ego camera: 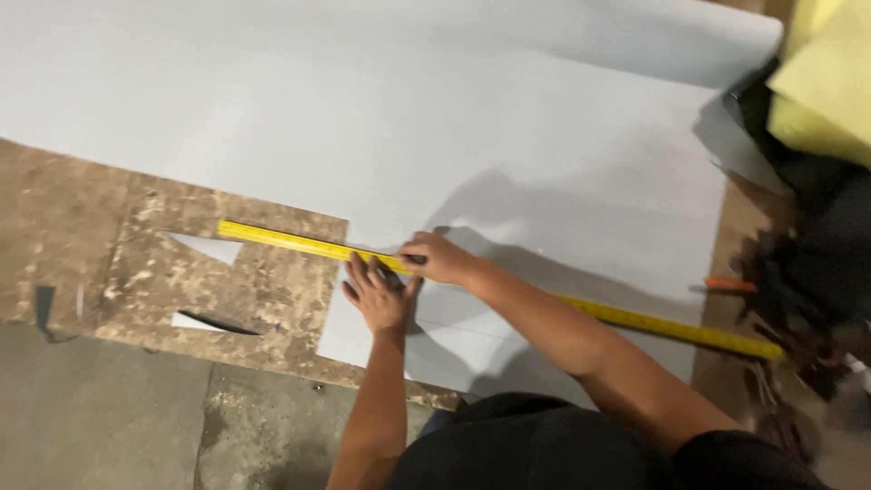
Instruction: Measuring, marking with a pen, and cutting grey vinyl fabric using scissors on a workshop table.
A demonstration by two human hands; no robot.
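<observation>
A long yellow ruler (281, 240) lies slantwise across a large pale grey sheet (508, 136) spread on a worn brown worktable (82, 236). My left hand (379, 295) presses flat, fingers spread, on the ruler and sheet near the sheet's cut edge. Just above it, my right hand (439, 258) is closed on a small dark marking tool held against the ruler's edge. The ruler's far end (726, 338) reaches past the sheet on the right.
Yellow foam pieces (826, 82) and dark material (817, 236) are piled at the right. An orange-handled tool (730, 285) lies by the sheet's right edge. Two small grey offcuts (209, 247) rest on the brown board. Grey concrete floor (109, 417) lies below the table.
</observation>
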